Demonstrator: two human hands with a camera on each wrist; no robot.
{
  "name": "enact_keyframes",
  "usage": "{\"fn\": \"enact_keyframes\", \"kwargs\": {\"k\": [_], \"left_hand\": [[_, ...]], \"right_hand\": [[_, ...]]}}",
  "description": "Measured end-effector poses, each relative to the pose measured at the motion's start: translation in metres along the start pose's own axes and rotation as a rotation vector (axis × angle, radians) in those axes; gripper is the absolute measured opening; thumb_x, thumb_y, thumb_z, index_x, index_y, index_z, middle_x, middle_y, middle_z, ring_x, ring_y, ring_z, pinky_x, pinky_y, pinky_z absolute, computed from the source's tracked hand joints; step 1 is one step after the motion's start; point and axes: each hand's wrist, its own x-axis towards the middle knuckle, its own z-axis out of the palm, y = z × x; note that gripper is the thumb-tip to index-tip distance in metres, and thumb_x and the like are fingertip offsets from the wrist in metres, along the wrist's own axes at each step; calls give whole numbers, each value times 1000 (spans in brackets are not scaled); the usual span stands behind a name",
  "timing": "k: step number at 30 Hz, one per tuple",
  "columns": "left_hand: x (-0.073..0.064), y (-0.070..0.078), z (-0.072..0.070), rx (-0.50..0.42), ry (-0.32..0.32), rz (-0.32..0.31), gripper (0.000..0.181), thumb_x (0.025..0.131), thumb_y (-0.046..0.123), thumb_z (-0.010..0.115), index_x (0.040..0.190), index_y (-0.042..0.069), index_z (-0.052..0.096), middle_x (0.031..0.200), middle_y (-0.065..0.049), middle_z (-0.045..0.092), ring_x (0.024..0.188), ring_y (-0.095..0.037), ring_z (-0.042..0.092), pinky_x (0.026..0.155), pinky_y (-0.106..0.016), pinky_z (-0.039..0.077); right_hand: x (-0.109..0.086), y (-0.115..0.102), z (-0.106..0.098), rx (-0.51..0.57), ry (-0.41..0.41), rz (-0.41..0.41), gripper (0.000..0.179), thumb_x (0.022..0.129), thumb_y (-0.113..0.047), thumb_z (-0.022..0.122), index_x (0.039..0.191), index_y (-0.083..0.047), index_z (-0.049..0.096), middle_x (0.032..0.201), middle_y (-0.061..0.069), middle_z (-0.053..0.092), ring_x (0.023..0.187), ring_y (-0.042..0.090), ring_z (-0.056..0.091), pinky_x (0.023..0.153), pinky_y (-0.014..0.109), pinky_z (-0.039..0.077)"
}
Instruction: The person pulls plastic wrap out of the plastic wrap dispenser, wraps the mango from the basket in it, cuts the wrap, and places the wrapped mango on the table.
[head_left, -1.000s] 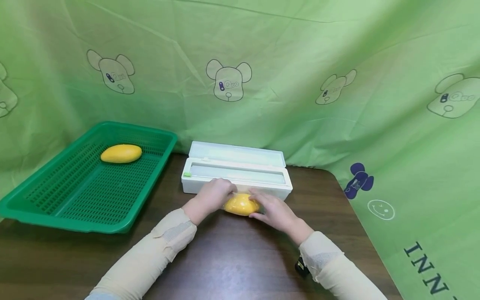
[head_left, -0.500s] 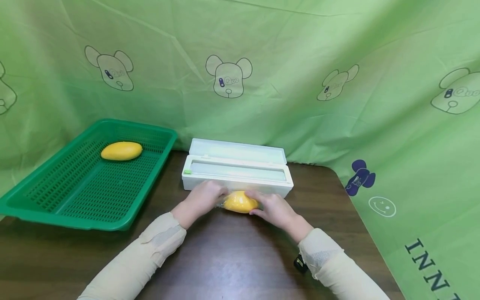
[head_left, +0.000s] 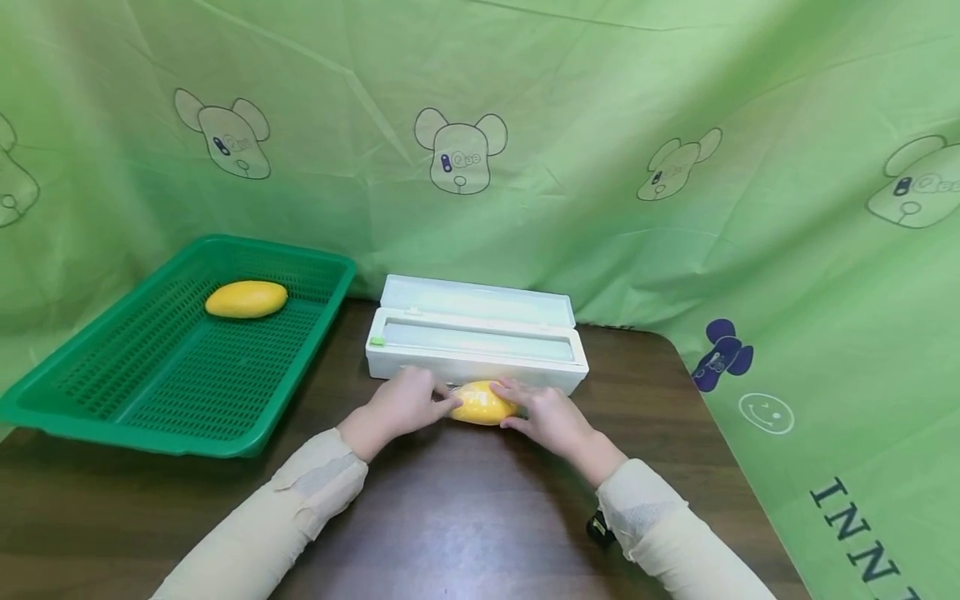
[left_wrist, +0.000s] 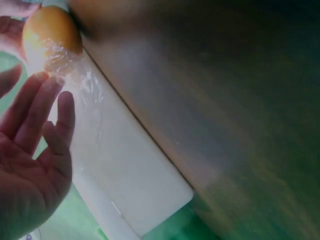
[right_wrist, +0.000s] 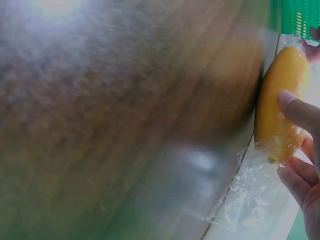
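Observation:
A yellow mango (head_left: 482, 405) wrapped in clear cling film lies in front of the white film dispenser (head_left: 472, 364). My right hand (head_left: 553, 422) grips its right part, thumb on the near side and fingers on the far side. Fairly straight fingertips of my left hand (left_wrist: 37, 135) touch the crumpled film at the mango's left end, the thumb apart from them. In the right wrist view, a loose tail of film (right_wrist: 247, 187) spreads from the mango's right end.
The dispenser's lid (head_left: 476, 300) stands raised at the back. On the left is a green basket (head_left: 318, 333) holding another mango (head_left: 246, 299). Behind the brown table (head_left: 450, 517) hangs a green printed curtain (head_left: 570, 75).
My left hand first drew away leftward from the mango with film stretched between, then its fingers came to the mango's left end. The right hand has kept its grip.

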Motion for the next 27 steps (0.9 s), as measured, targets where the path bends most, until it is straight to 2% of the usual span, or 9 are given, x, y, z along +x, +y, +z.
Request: {"fn": "enact_keyframes", "kwargs": {"k": [2,4,8,11,14,19,27], "left_hand": [[3,2,-1,-45,-31,-73,27,97,30,72,79,13,81,59,9,57,58,-10,48,54,-26,40],[6,3,-1,-87,-42,-118,30,96,28,72,71,13,78,53,9,48,53,-10,43,51,-26,36],[10,4,-1,-143,-37,-163,22,88,17,81,66,15,76,57,10,60,53,-8,48,52,-25,41],[12,3,0,-165,-30,-167,14,81,9,85,70,13,78,65,7,67,55,-8,52,54,-25,46],[14,4,0,-168,-34,-171,13,79,7,87,71,11,78,67,5,69,56,-9,54,55,-25,47],[14,6,-2,-164,-46,-201,15,79,7,88,72,12,76,69,5,68,56,-11,55,54,-26,47],[16,5,-4,-166,-36,-207,21,75,9,90,68,12,70,66,4,63,58,-12,54,55,-26,45]], "right_hand": [[-1,0,0,26,11,24,57,80,-17,89,133,-7,69,133,16,65,116,32,67,92,42,55],[-2,0,1,48,24,47,57,79,-16,89,133,-8,69,134,15,65,116,32,66,92,42,55],[-3,-2,3,69,33,71,59,78,-15,89,133,-8,69,133,15,66,116,33,66,92,43,55],[-3,-3,3,74,33,73,60,78,-16,89,134,-8,69,133,15,66,115,33,67,92,43,55],[-3,-4,4,74,31,73,59,79,-16,89,134,-8,69,133,15,66,114,32,67,92,42,55],[-3,-3,4,66,24,77,59,79,-18,89,134,-8,68,133,15,66,115,31,67,93,42,55],[-2,-2,2,63,4,82,60,80,-18,88,135,-7,68,135,14,65,116,32,66,94,42,54]]}}
